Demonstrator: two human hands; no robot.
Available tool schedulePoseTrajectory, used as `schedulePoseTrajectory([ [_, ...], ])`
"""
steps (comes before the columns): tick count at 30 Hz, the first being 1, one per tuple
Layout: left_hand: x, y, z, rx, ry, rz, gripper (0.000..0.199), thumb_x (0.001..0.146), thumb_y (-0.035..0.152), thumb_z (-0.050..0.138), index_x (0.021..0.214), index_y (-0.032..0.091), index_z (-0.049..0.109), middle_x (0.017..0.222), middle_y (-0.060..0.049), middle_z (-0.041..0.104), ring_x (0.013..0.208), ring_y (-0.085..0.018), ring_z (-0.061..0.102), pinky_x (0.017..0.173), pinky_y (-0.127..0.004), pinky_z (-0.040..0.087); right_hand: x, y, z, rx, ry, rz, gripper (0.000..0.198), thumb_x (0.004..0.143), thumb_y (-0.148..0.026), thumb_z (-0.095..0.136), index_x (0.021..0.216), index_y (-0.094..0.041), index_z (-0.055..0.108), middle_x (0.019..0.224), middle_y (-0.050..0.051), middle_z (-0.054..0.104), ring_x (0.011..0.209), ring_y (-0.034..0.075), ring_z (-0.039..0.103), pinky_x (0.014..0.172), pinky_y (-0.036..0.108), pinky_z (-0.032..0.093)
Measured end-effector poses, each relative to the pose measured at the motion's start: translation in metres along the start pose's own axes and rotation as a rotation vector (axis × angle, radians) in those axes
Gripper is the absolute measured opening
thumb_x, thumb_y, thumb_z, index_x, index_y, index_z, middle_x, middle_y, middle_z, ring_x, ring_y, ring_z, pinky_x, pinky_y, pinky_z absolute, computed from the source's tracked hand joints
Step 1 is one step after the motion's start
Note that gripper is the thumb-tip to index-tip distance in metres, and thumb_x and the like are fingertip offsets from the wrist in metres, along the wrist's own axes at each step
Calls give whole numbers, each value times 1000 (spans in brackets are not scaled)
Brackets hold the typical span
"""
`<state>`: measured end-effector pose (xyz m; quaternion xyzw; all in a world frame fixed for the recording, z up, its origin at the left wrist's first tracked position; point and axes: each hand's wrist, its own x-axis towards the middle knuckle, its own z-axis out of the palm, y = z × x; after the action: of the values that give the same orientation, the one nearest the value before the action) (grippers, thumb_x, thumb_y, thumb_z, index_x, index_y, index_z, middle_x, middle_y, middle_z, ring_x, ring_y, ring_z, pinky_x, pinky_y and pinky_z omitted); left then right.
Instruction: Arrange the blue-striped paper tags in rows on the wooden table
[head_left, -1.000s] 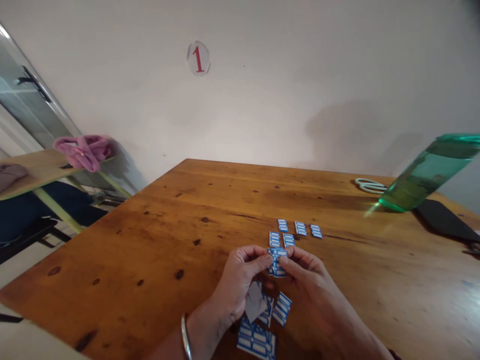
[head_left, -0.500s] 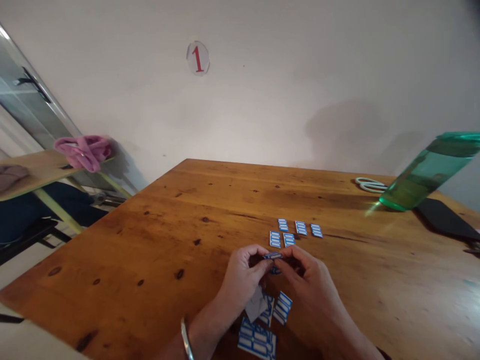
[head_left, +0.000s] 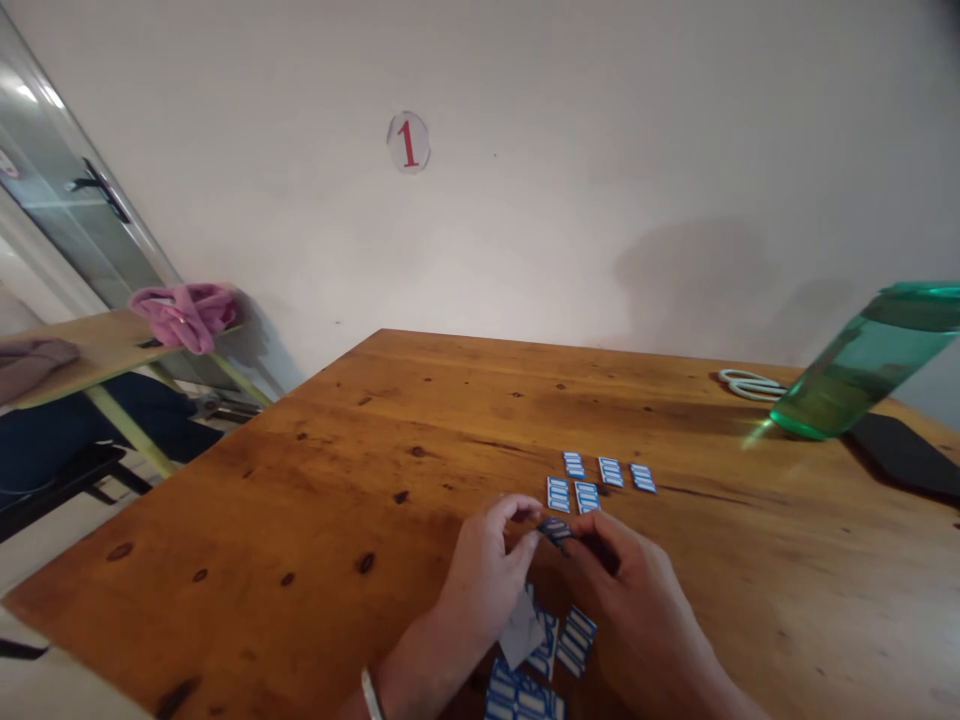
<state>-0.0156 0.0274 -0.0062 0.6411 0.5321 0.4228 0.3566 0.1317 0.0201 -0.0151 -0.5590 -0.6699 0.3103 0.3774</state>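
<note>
A small blue-and-white label sheet [head_left: 556, 531] is held up between my two hands, just above the table. My right hand [head_left: 626, 575] pinches its right side between thumb and fingers. At its left edge are the curved thumb and index fingertips of my left hand [head_left: 487, 560], closed on it. Below the hands lie a blue-framed label piece [head_left: 577, 641], a plain greyish-white paper piece [head_left: 520, 632] and a larger label sheet [head_left: 523, 694], partly overlapping. Beyond the fingers, several small label pieces, including one label piece [head_left: 557, 494], lie spread in two rough rows.
The wooden table [head_left: 337, 480] reaches to a white wall. At the right stand a green bottle [head_left: 862, 360], a coiled white cable [head_left: 750, 385] and a dark flat object [head_left: 904, 455]. Leftward, a pink cloth [head_left: 187, 315] rests on another table, near a person's dark-clothed legs.
The held label sheet has turned and tilted between my fingers, and my left thumb and index finger have shifted to its left edge. The whole view has moved slightly.
</note>
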Motion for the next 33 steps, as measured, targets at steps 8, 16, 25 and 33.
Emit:
schedulePoseTrajectory([
  [8,-5,-2,-8,360,-77,20,41,79,16,38,117,11,51,123,-14,53,116,-22,45,101,-39,31,-1,14,6,-353,-96,-163,17,79,-12,38,73,-20,52,75,5,60,66,18,57,60,28,42],
  [16,-18,10,-11,532,-416,-28,57,79,17,31,134,2,26,140,-17,27,130,-23,23,106,-43,20,2,24,9,-427,-132,-153,16,81,-12,41,72,-20,51,74,4,59,67,18,59,61,27,42],
  [25,-20,12,-12,435,-456,-47,64,74,17,36,135,1,22,141,-17,22,130,-27,19,105,-44,19,2,23,7,-347,-128,-143,15,80,-11,43,75,-21,53,78,4,59,69,18,58,62,28,42],
  [33,-19,15,-12,417,-450,-69,64,73,16,37,134,-2,23,139,-20,24,130,-29,21,104,-46,20,5,28,9,-361,-115,-176,18,83,-13,39,71,-20,51,75,5,58,66,18,55,60,28,41],
])
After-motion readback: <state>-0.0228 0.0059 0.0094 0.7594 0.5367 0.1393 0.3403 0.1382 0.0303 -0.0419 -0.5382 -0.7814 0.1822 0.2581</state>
